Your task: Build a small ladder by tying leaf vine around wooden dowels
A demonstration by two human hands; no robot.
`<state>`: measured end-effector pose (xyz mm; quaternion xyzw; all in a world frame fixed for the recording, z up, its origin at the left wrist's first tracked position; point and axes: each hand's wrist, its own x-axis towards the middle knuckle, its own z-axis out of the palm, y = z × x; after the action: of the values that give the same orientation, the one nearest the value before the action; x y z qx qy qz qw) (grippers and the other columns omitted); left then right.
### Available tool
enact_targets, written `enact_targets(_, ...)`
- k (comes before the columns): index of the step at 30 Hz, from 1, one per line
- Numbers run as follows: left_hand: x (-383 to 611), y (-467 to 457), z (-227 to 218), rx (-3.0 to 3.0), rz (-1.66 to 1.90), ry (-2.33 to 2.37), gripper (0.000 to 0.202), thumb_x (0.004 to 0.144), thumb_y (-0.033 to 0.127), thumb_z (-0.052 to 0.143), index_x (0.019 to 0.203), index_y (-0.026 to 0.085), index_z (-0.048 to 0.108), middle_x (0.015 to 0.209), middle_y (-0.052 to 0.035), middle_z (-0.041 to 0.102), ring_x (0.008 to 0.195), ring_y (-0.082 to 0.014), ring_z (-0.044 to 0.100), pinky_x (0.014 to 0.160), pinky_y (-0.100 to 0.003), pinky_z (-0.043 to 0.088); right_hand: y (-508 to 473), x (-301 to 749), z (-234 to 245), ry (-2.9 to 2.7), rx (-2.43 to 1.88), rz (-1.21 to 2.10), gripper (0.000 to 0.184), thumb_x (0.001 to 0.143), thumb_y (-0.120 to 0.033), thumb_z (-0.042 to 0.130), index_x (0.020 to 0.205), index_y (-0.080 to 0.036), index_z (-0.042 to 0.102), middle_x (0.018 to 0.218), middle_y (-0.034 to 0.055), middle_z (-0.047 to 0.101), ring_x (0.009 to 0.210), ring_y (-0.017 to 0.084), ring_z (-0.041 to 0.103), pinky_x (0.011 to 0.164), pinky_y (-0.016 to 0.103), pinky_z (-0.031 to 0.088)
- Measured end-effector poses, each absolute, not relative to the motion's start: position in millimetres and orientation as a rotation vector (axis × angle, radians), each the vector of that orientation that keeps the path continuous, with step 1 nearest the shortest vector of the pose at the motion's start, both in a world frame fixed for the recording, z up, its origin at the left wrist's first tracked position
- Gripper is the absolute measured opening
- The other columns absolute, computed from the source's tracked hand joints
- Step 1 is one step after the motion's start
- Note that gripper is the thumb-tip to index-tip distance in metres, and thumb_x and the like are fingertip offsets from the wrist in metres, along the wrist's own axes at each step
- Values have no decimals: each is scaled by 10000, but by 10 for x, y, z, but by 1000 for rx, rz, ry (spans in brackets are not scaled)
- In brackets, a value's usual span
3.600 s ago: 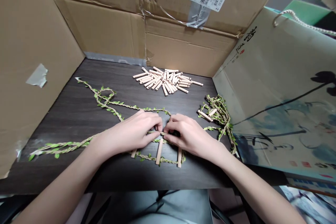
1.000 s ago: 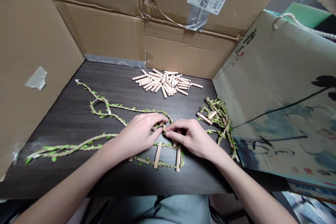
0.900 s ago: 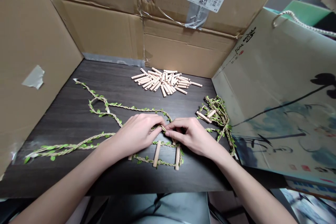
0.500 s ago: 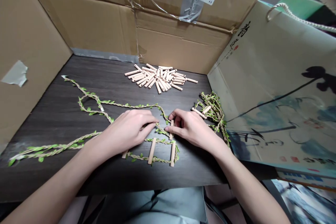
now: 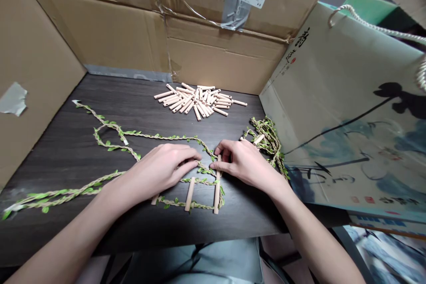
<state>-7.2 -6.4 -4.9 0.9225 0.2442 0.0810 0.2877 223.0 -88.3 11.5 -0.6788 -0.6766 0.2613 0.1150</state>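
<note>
Between finger and thumb, my left hand (image 5: 168, 162) pinches a leafy braided cord (image 5: 204, 169) near the middle of the table. My right hand (image 5: 241, 159) is closed around a short wooden dowel (image 5: 218, 165), through which the cord seems to run; the hole itself is hidden by my fingers. Just in front lies a strip of cord with dowels across it like ladder rungs, among them a rung (image 5: 190, 194) and an end rung (image 5: 216, 197). Another rung (image 5: 155, 199) shows partly under my left wrist. A loose length of cord (image 5: 159, 136) trails left to a white taped tip.
A heap of drilled wooden dowels (image 5: 199, 100) lies at the back against the cardboard wall (image 5: 213, 49). On the right, a tangle of leafy cord (image 5: 271, 140) rests beside a large paper bag (image 5: 333, 120). More doubled cord (image 5: 83, 186) stretches left on the dark table (image 5: 133, 226).
The view has shifted slightly, so things sit a little further left. My hands keep nearly the same grip, and the dowel at my right hand now touches or overlaps the end rung.
</note>
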Motion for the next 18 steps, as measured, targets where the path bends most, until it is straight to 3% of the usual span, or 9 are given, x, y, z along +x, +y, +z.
enact_targets(4, -52, -97, -13, 2407, 197, 696, 160, 1051, 342, 521, 1067, 256, 654, 897, 38, 708, 775, -136, 613, 723, -244, 388, -890, 2248, 128, -1994, -1957, 743, 241, 869, -379, 842, 961, -219, 687, 757, -40, 721, 712, 154, 616, 680, 275, 339)
enact_targets(9, -45, -120, 29, 2374, 190, 693, 162, 1053, 343, 515, 1015, 242, 635, 866, 35, 677, 752, -133, 575, 701, -241, 365, -915, 2188, 131, -1954, -1769, 724, 205, 933, -390, 781, 954, -198, 713, 691, -48, 639, 628, 120, 533, 630, 262, 324)
enact_targets(13, -54, -118, 24, 2357, 199, 686, 150, 1047, 321, 519, 990, 233, 626, 859, 32, 669, 750, -133, 568, 701, -238, 363, -937, 2101, 50, -2053, -1560, 724, 247, 985, -419, 712, 919, -186, 759, 748, -13, 595, 697, 133, 529, 663, 267, 351)
enact_targets(18, -22, -135, 20, 2281, 296, 684, 145, 1026, 307, 550, 972, 214, 648, 832, 36, 682, 729, -122, 588, 702, -220, 390, -925, 2025, -29, -2049, -1481, 747, 217, 990, -306, 713, 831, -165, 756, 778, 13, 630, 783, 154, 551, 722, 280, 373)
